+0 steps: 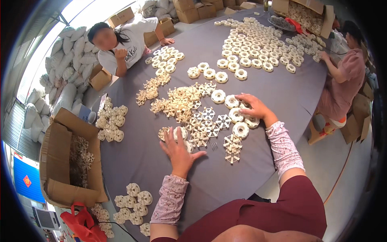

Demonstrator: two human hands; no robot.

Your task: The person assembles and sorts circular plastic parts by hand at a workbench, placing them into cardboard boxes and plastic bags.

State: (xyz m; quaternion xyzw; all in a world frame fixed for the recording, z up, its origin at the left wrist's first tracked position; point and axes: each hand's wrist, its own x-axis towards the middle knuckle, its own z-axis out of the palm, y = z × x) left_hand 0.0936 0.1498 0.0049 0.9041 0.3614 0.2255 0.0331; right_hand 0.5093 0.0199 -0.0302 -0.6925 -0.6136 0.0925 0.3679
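Cream plastic rings [240, 130] lie in a cluster at the right of the middle of the grey-covered table. My right hand [258, 109] rests over several of them, fingers stretched out. My left hand [179, 155] is spread with its thumb apart, partly covering a few more round cream pieces [182, 133]; whether it touches them I cannot tell. Between my hands lie spoked cream wheels [208, 113], some overlapping. Behind these is a loose heap of small beige plastic parts [177, 99]. A few thin, wire-like pieces [213, 145] sit near the wheels.
Rows of rings [250, 48] cover the table's far side. Finished-looking round pieces [133, 201] stand at the near left. An open cardboard box [52, 161] abuts the left edge. One person [125, 44] is at the far left, another [346, 76] at the right.
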